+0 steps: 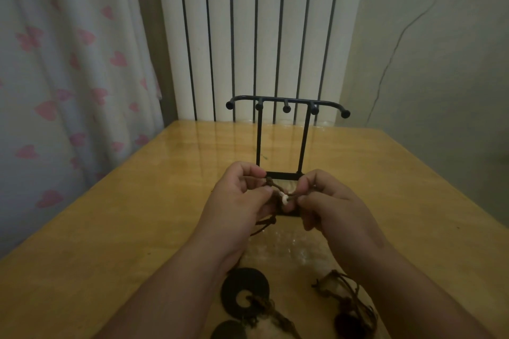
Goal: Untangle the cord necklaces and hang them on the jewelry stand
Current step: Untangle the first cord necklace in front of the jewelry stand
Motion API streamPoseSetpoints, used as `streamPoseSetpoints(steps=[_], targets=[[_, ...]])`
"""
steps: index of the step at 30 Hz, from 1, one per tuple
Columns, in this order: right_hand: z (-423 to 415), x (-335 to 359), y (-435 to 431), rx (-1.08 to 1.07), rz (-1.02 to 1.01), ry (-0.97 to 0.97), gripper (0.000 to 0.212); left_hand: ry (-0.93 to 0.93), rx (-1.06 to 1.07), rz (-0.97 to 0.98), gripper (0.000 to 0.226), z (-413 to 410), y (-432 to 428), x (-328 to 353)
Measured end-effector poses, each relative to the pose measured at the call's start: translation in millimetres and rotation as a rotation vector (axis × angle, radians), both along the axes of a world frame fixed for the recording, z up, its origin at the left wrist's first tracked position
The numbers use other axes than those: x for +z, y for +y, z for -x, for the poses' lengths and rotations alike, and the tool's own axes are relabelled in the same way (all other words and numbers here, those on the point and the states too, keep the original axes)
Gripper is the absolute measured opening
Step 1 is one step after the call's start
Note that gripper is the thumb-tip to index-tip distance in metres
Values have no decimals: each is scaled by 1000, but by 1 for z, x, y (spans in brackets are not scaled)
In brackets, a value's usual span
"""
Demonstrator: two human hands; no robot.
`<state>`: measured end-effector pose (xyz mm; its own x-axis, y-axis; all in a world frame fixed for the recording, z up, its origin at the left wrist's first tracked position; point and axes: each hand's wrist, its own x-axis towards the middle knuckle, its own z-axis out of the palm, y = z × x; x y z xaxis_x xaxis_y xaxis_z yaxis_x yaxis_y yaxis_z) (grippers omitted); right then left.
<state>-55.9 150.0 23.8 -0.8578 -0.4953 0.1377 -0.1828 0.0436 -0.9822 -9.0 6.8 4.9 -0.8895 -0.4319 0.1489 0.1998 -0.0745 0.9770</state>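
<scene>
nearest to us, well in front of the jewelry stand (286, 107), a dark ring pendant (234, 281) lies flat on the tabletop (137, 215) with brown cord trailing off it. a second tangle of cord (349, 300) with a dark round piece lies to the right of it, partly under our right forearm. both forearms reach toward the stand and converge, so our hands meet just over its base. our left hand (239, 201) is turned palm inward, thumb and curled fingers pinching the knotted cord necklace (272, 187). our right hand (336, 209) mirrors it, its fingertips nipping the same cord beside a small white bead (285, 199). the hands are nearly touching, both clamped on the knot between them and raised off the tabletop. loose cord ends hang from under the left hand toward the stand's base. a crinkled clear plastic bag (289, 250) lies between that base and the pendants. the stand is upright, with a white radiator (248, 36) behind it.
</scene>
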Motion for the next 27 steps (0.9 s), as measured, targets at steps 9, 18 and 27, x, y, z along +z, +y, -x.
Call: streamPoseSetpoints(steps=[9,18,27], targets=[[7,-7,2,8,5,29,31,11,24,18,22,0,0,1],[5,-9,-2,-117,-169,274,7,11,34,12,26,-2,0,2],[9,1,3,-234,258,-274,20,-20,42,104,30,-5,-3,5]])
